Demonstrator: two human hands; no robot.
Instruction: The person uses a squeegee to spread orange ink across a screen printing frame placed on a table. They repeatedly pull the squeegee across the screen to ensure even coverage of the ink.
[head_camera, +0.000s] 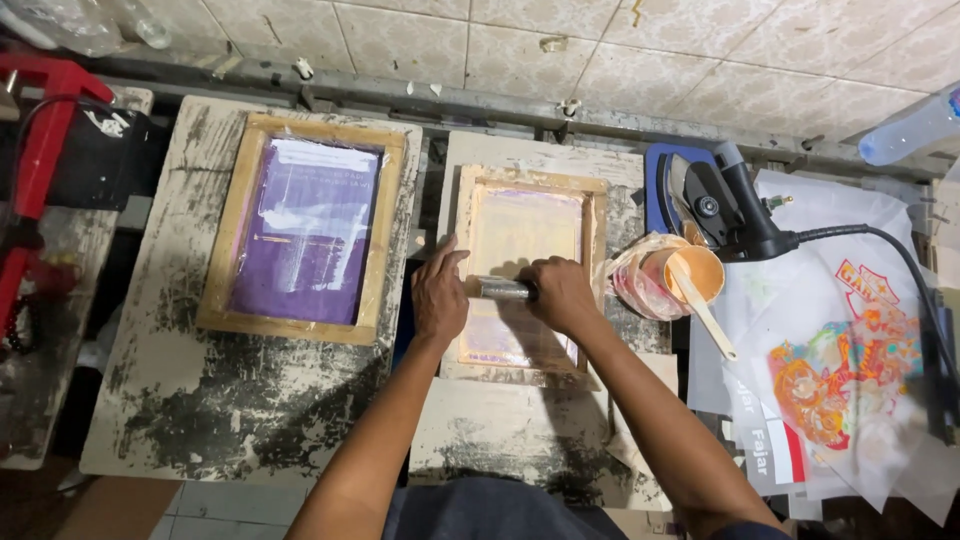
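While the squeegee (503, 289) is clamped by the right hand (560, 293) and steadied by the left hand (440, 296), mid-frame, over the small wooden screen frame (527, 182), the pass seems about half done. The purple screen (305, 228) at upper left lies untouched.

wall: pale patterned tiles (500, 50), cracked grout | furniture: worn paint-stained boards (160, 380) on a metal rail (480, 105) | floor: grey tile (230, 505), near edge | light: even, soft

raw wood frame (529, 181), shiny metal squeegee handle (503, 290), rough paint-worn boards (170, 400)
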